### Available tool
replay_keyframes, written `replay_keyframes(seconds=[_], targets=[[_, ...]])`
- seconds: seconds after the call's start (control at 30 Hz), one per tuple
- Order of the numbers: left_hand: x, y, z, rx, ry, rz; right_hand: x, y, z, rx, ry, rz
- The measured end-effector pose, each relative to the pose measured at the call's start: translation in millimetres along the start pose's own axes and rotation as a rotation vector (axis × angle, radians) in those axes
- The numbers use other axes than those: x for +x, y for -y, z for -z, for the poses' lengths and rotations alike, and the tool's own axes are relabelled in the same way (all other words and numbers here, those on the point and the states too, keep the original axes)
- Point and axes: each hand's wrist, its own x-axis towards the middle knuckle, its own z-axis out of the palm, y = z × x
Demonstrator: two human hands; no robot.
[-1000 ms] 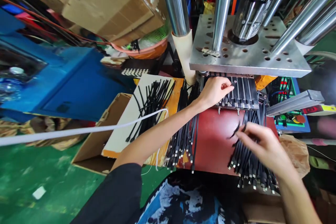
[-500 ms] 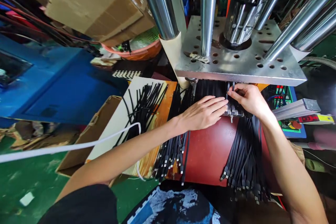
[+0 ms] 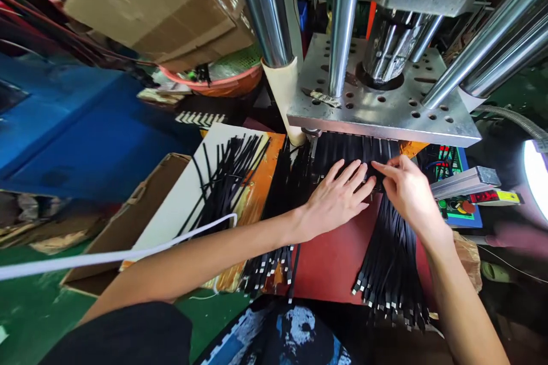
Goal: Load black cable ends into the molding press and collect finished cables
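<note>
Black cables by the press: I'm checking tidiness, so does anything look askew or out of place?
Yes. The loose cables on the white board lie fanned and crossed, not bundled, and the bundle below the right hand overhangs the front edge of the red mat. Nothing looks damaged.

Polished glossy steel columns (image 3: 261, 11), matt drilled metal plate (image 3: 385, 111), matt black plastic cables (image 3: 389, 262), smooth red table surface (image 3: 334, 256), rough brown cardboard box (image 3: 158, 5)

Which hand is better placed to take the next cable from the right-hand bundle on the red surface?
Probably the right hand: it sits directly above that cable bundle, while the left hand lies flat on cables at the fixture, farther left.
</note>
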Motion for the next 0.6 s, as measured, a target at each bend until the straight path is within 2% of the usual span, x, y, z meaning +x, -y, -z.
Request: replay_keyframes(seconds=[0.1,0.2,0.37,0.47,0.53,0.6], targets=[[13.8,5.9,2.0,-0.082,0.021,0.052,-1.6,3.9,0.2,-0.255,0.111,-0.003],[37.8,19.2,3.3,-0.131,0.026,0.125,23.6,2.1,-6.7,-0.370,0.125,-0.066],[76.0,41.6,-1.0,-0.144,0.028,0.215,74.4,-10.1,-22.8,-0.347,0.130,-0.070],[98.9,57.4,-6.9,-0.146,0.066,0.205,100.2,-15.3,-28.6,-0.259,0.089,-0.095],[109.1,67.4,-8.6,-0.143,0.097,0.179,106.9,-14.8,-24.3,-0.204,0.071,-0.095],[103.8,71.3,-5.2,-0.157,0.070,0.126,91.1,-10.7,-10.8,-0.181,0.088,-0.060]])
